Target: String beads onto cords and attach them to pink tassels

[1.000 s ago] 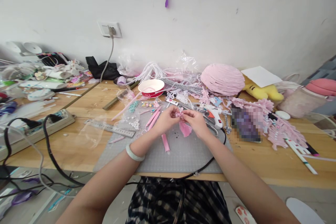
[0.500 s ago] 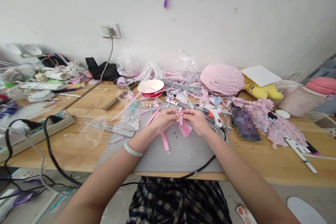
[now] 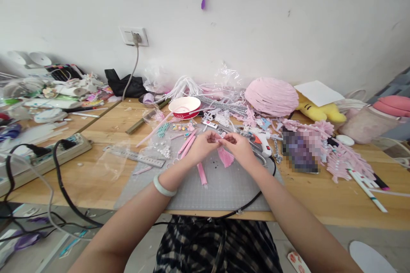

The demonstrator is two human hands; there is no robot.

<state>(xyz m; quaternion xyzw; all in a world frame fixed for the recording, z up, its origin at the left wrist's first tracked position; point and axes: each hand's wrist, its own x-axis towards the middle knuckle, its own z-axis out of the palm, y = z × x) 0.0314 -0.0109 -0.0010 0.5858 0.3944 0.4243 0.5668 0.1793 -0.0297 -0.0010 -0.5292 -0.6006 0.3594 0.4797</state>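
Both of my hands meet over the grey cutting mat (image 3: 205,196), fingertips pinched together around the top of a small pink tassel piece (image 3: 226,157). My left hand (image 3: 204,146), with a pale bangle (image 3: 164,186) on its wrist, closes on it from the left. From the right, my right hand (image 3: 238,146) pinches the same piece. The pink skirt of the tassel hangs below the fingers; its upper part is mostly hidden by them. A pink strip (image 3: 202,174) lies on the mat below my left hand.
Behind the hands stand a red and white bowl (image 3: 185,108) and a round pink bundle (image 3: 271,96). A glue gun (image 3: 263,141) and a phone (image 3: 300,151) lie to the right. At left are a steel ruler (image 3: 133,156) and a power strip (image 3: 45,164) with black cables.
My fingertips have drawn closer together and now cover more of the tassel's flowery top. My left hand has shifted slightly right.
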